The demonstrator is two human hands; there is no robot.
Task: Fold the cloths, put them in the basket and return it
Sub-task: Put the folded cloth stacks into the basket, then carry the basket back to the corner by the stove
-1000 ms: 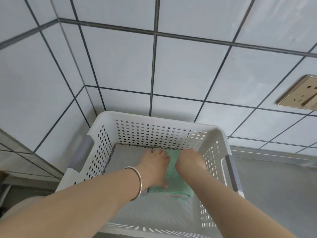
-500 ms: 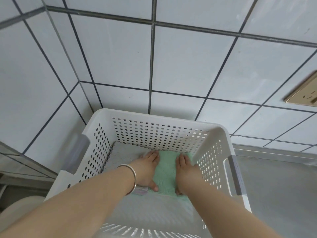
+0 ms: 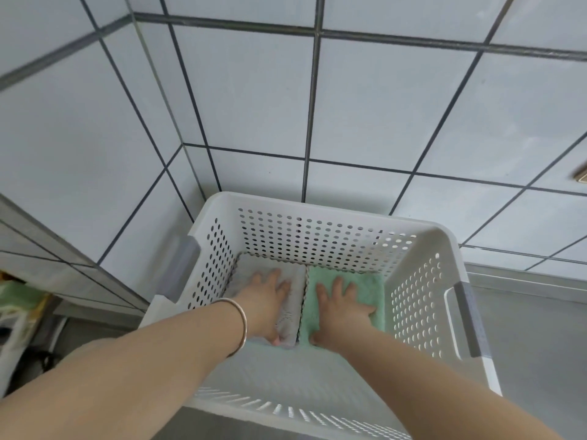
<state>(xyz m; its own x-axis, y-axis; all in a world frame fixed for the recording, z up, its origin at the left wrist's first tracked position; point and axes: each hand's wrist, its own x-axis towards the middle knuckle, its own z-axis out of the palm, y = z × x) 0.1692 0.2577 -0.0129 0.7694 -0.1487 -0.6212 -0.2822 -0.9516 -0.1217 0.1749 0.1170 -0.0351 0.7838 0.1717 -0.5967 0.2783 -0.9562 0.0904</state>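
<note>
- Hands flat, fingers spread, gripping nothing: left hand (image 3: 265, 298) presses the grey cloth (image 3: 293, 308), right hand (image 3: 341, 304) presses the green cloth (image 3: 371, 289).
- Both folded cloths lie side by side, edges touching, against the far wall inside the white basket (image 3: 422, 249).
- Near half of the basket floor lies bare.
- Basket sits in the corner of the tiled wall (image 3: 365, 115), on a grey counter (image 3: 533, 344).
- A bracelet (image 3: 239, 325) circles the left wrist.

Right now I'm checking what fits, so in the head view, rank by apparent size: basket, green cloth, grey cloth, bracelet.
1. basket, largest.
2-3. green cloth and grey cloth: similar, both partly under hands, unranked.
4. bracelet, smallest.
</note>
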